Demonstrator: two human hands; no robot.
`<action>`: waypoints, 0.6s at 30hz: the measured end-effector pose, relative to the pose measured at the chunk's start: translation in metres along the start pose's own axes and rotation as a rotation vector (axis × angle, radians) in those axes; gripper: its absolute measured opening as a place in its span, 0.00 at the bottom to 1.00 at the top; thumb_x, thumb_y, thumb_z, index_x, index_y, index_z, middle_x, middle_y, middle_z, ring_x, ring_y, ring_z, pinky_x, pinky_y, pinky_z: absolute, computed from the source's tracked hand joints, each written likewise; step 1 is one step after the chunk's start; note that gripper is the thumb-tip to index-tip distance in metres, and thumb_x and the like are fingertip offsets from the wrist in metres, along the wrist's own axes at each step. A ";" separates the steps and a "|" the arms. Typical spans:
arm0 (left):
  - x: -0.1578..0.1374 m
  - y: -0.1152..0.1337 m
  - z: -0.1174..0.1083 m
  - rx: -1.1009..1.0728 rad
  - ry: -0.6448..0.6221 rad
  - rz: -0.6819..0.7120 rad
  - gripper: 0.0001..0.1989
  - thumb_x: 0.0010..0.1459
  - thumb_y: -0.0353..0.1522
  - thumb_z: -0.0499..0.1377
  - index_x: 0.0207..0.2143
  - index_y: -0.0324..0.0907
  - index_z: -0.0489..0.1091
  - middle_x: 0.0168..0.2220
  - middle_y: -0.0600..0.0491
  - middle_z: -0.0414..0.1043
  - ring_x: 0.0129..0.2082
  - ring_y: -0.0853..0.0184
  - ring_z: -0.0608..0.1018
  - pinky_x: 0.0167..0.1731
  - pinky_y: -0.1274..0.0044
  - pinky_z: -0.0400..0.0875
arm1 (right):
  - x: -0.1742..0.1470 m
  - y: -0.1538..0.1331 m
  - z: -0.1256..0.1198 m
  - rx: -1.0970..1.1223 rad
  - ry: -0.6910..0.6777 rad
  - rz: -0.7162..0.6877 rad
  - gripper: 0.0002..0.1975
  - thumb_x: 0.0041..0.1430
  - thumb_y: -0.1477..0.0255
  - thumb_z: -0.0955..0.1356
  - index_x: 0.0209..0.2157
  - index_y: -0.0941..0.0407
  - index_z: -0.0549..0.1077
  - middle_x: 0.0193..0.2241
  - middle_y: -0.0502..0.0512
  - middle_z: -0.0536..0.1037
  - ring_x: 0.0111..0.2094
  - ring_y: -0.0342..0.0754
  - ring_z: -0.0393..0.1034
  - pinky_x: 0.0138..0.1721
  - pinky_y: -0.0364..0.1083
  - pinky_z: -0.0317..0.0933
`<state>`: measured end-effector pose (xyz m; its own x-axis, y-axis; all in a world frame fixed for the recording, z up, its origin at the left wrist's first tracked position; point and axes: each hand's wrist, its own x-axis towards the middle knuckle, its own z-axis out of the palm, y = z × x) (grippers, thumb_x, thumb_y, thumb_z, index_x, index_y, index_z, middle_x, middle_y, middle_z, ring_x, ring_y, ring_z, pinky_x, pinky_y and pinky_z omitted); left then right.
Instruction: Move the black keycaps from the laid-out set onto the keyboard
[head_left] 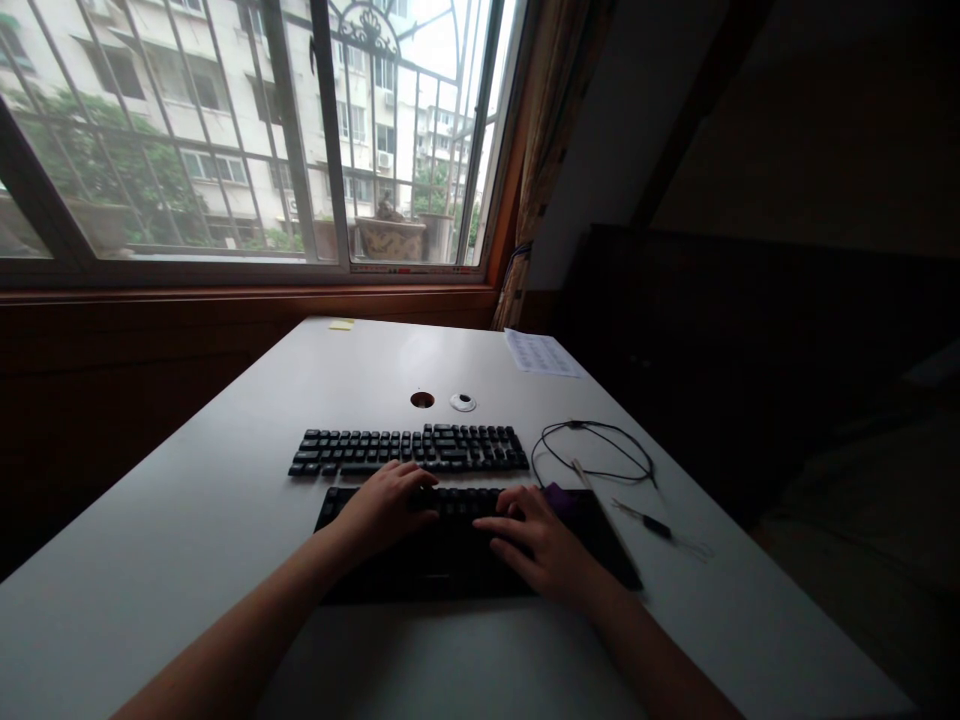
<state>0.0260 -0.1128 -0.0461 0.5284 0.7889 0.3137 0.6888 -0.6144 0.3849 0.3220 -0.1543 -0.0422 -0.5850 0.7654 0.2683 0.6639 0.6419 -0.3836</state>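
A black keyboard base (427, 575) lies in front of me, with some keycaps along its upper edge and a dark lower area. My left hand (386, 505) rests over its upper left part, thumb and fingertips apart, nothing visible between them. Over the right part is my right hand (536, 540), its fingers spread and partly bent, one pointing left near the keycap row. Just beyond the base, loose black keycaps (390, 450) lie in rows in a keyboard layout. A small purple item (559, 497) sits beside my right hand; its kind is unclear.
A coiled black cable (600, 425) lies right of the keycaps, near a small tool with a black handle and wire loops (658, 527). Farther back are a round table hole (422, 400), a white cover (463, 402), a printed sheet (544, 353) and a yellow note (342, 325).
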 end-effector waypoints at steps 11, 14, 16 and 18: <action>0.000 -0.001 0.000 -0.010 0.001 -0.002 0.19 0.55 0.33 0.69 0.48 0.45 0.72 0.46 0.50 0.76 0.45 0.56 0.75 0.46 0.66 0.72 | 0.000 0.001 -0.001 0.013 -0.005 0.020 0.24 0.66 0.66 0.67 0.62 0.44 0.67 0.48 0.57 0.67 0.50 0.53 0.62 0.54 0.55 0.64; 0.000 0.000 -0.001 -0.015 -0.008 -0.004 0.19 0.55 0.33 0.69 0.48 0.44 0.72 0.46 0.50 0.76 0.46 0.56 0.75 0.47 0.66 0.72 | 0.000 0.002 0.000 0.019 -0.024 0.002 0.19 0.66 0.65 0.67 0.58 0.43 0.71 0.48 0.56 0.67 0.51 0.53 0.62 0.54 0.55 0.64; 0.000 0.001 -0.002 -0.018 -0.012 -0.003 0.19 0.54 0.33 0.69 0.48 0.44 0.72 0.46 0.50 0.76 0.46 0.56 0.74 0.47 0.66 0.72 | 0.000 0.002 -0.001 0.031 -0.026 -0.003 0.21 0.66 0.64 0.67 0.59 0.43 0.70 0.49 0.57 0.67 0.51 0.53 0.62 0.54 0.55 0.64; 0.001 0.001 -0.002 -0.019 -0.018 -0.003 0.19 0.55 0.32 0.69 0.48 0.44 0.72 0.46 0.50 0.76 0.46 0.56 0.74 0.47 0.66 0.72 | 0.000 0.001 -0.001 0.031 -0.014 0.013 0.24 0.66 0.64 0.67 0.62 0.44 0.67 0.48 0.57 0.67 0.51 0.54 0.62 0.54 0.55 0.64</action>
<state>0.0259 -0.1125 -0.0441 0.5348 0.7910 0.2971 0.6809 -0.6117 0.4027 0.3235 -0.1537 -0.0420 -0.5833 0.7726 0.2507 0.6568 0.6302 -0.4142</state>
